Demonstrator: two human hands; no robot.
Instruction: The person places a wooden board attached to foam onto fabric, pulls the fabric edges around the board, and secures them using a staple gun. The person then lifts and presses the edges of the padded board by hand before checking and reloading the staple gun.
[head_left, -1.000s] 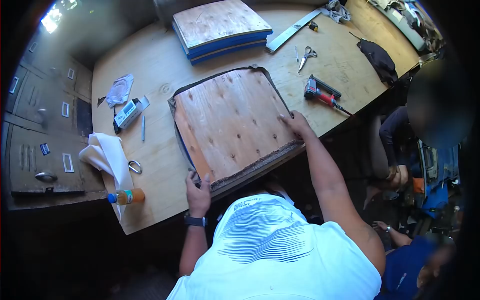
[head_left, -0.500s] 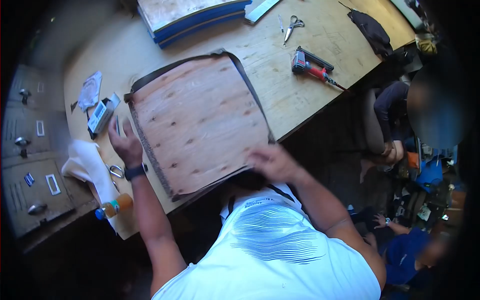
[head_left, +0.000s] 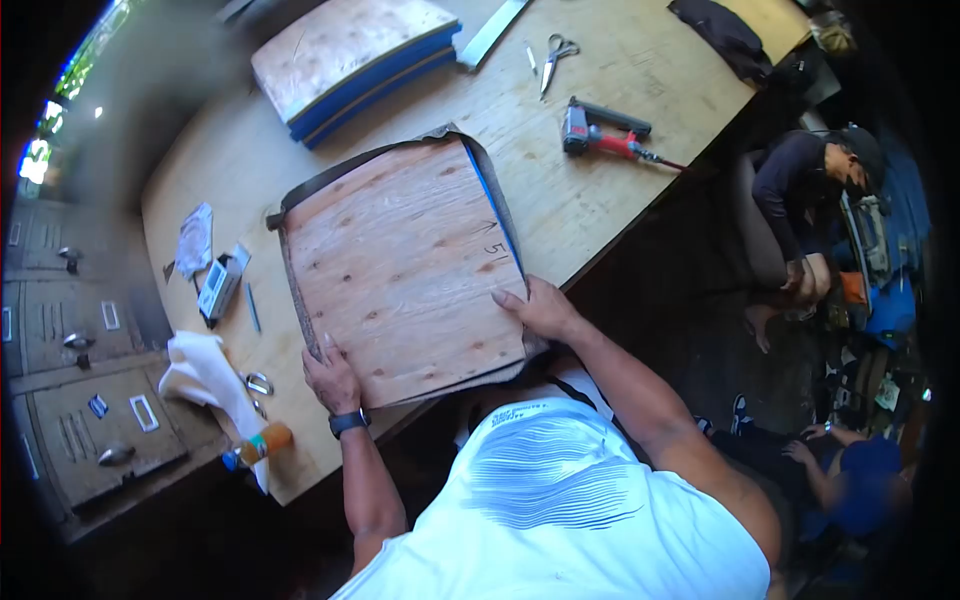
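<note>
A square plywood panel (head_left: 400, 260) lies at the table's front edge, with dark fabric around its borders and a blue strip along its right side. Markings show near its right edge. My left hand (head_left: 333, 380) holds the panel's lower left edge, thumb on top. At the lower right edge my right hand (head_left: 545, 310) grips the panel, thumb on the wood and its other fingers at the side. Fabric hangs loosely below the lower right corner.
On the table (head_left: 640, 60) are stacked blue-edged boards (head_left: 350, 60), scissors (head_left: 553, 65), a red staple gun (head_left: 610, 135), a small box (head_left: 222, 285), white cloth (head_left: 205, 375) and an orange-filled bottle (head_left: 262, 442). Two people sit at the right, one in dark clothes (head_left: 785, 190).
The panel has been turned, so its marked edge now faces right. Both hands left the edges and have taken hold again. The view has shifted too.
</note>
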